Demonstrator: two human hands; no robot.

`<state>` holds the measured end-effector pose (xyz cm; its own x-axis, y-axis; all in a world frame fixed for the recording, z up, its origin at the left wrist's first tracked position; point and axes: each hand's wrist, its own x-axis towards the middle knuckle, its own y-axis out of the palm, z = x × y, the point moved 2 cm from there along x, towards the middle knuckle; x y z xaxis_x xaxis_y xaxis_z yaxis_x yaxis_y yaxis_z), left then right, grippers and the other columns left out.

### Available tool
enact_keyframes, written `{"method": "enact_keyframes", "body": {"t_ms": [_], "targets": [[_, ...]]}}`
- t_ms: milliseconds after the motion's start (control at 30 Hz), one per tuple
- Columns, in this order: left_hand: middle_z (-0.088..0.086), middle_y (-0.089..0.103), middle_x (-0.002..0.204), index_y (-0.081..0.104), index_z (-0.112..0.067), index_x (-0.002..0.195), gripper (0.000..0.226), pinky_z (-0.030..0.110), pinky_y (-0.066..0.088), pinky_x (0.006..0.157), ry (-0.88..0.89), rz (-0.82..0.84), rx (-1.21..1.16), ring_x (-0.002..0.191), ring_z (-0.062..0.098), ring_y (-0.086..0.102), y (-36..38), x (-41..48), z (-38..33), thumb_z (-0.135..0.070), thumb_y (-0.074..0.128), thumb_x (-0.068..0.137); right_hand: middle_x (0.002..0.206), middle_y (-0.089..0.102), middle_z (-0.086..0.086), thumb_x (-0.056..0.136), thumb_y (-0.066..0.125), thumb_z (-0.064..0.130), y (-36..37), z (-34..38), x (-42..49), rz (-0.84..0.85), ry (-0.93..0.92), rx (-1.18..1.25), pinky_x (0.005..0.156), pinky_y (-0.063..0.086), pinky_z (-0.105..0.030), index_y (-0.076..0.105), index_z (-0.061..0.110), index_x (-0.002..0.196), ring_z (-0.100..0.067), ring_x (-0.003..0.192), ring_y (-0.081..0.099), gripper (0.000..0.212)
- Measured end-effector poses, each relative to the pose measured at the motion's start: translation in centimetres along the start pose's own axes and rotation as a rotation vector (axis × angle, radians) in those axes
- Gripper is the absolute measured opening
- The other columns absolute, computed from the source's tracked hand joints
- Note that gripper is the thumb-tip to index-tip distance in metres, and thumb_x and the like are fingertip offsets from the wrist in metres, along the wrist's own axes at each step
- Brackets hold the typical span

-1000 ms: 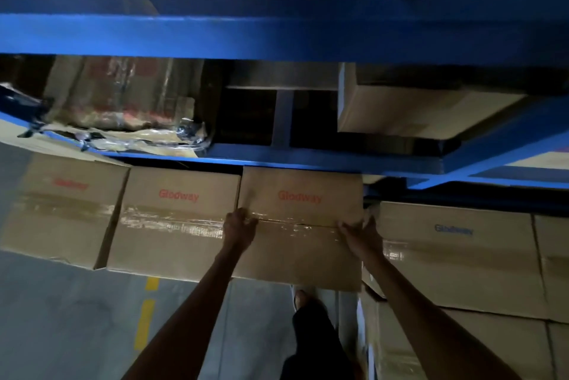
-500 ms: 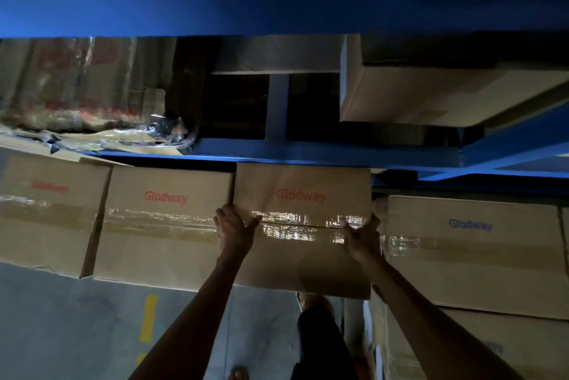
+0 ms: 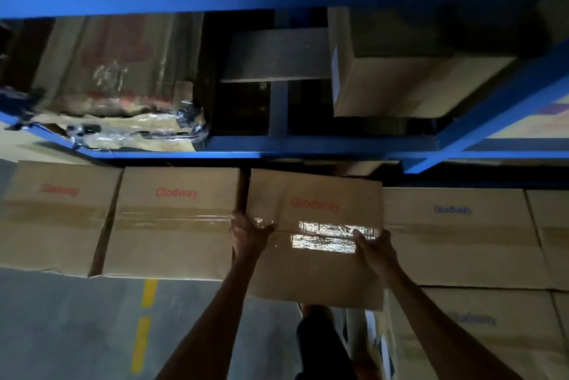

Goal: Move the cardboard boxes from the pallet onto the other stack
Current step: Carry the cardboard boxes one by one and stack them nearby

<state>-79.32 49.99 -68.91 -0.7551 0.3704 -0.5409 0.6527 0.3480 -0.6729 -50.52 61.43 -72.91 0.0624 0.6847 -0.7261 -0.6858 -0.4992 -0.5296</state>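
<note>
Brown taped cardboard box (image 3: 314, 269) sits skewed at the near edge of the box stack (image 3: 175, 225), left hand (image 3: 246, 235) and right hand (image 3: 374, 249) clamped on its sides (thumbs on glossy tape (image 3: 323, 230)), so a slip could drop it floorward.

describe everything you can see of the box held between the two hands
The brown cardboard box with red Glodway lettering is rectangular, and its top flaps are sealed by shiny clear tape that catches the light. It lies slightly skewed in a row, between a red-lettered cardboard box on its left and a blue-lettered cardboard box on its right, below a blue metal rack beam. Its near edge juts out past theirs. The left hand grips its left edge and the right hand its right edge.
</note>
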Motion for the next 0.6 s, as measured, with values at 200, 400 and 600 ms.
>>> {"method": "enact_keyframes", "body": {"t_ms": [200,400,600], "targets": [[0.018,0.055,0.117,0.051,-0.004,0.129,0.101,0.043,0.05,0.091,0.17,-0.016,0.028,0.109,0.036,0.056,-4.6,-7.4,3.7,-0.059,0.085,0.052,0.128,0.059,-0.017,0.08,0.061,0.067,-1.5,-3.9,-9.4,-0.075,-0.078,0.038,0.095,0.048,-0.039,0.035,0.013,0.138,-0.037,0.116,0.058,0.083],[0.015,0.054,0.113,0.059,-0.007,0.121,0.095,0.041,0.046,0.094,0.414,-0.061,-0.05,0.11,0.032,0.05,-12.9,-19.7,9.8,-0.072,0.076,0.053,0.108,0.069,0.001,0.066,0.054,0.089,-3.0,-9.8,-22.1,-0.261,-0.266,0.102,0.085,0.052,-0.036,0.057,0.022,0.12,-0.025,0.1,0.067,0.086],[0.017,0.052,0.116,0.055,-0.009,0.123,0.088,0.046,0.046,0.097,0.532,0.059,-0.035,0.11,0.035,0.052,-18.2,-30.3,16.0,-0.067,0.077,0.061,0.11,0.071,0.0,0.065,0.057,0.086,-5.0,-17.3,-35.6,-0.411,-0.294,0.183,0.092,0.053,-0.038,0.06,0.023,0.118,-0.023,0.106,0.066,0.083]]}}
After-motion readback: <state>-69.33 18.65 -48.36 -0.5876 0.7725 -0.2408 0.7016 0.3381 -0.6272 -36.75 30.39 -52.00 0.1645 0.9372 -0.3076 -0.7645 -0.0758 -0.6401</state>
